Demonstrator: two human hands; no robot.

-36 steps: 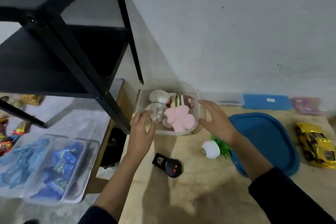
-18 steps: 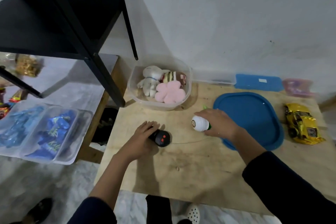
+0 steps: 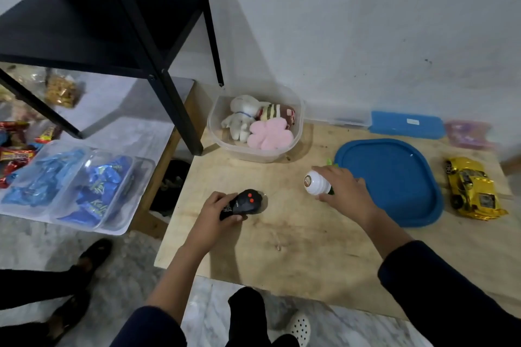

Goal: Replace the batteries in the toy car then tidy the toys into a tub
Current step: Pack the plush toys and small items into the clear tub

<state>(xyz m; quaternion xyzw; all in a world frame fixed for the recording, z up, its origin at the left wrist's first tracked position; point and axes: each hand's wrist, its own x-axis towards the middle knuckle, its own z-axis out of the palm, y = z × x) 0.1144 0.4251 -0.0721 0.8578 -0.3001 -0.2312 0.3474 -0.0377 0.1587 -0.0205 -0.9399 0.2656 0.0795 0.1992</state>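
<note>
Light wood makes up the table [image 3: 296,239], which stands against a grey wall. At about 11 o'clock on the table is a clear tub [image 3: 255,154]. Inside it are a white soft toy [image 3: 242,118], a striped soft toy [image 3: 275,113] and a pink flower toy [image 3: 270,136], all squashed close together.

The left hand [image 3: 215,214] is at about 9 o'clock. Its fingers are curled round a black remote [image 3: 245,203], and two red buttons show on top. I cannot tell if the remote is touching the table.

The right hand [image 3: 345,191] is near the middle of the table. Its thumb and fingers wrap round a small white toy [image 3: 315,184] with a round end (a bit of green sticks out behind the hand).

A big blue lid [image 3: 394,180] lies flat at about 2 o'clock, just beside the right hand. The yellow toy car [image 3: 473,189] sits at 3 o'clock, near the table's edge, past the lid and well apart from both hands and the tub. A blue flat box [image 3: 406,124] rests by the wall at 1 o'clock.

A black shelf [image 3: 112,22] stands at 10 o'clock, with one leg on the table's corner. Trays of blue packets [image 3: 70,186] lie on the floor to the left.
</note>
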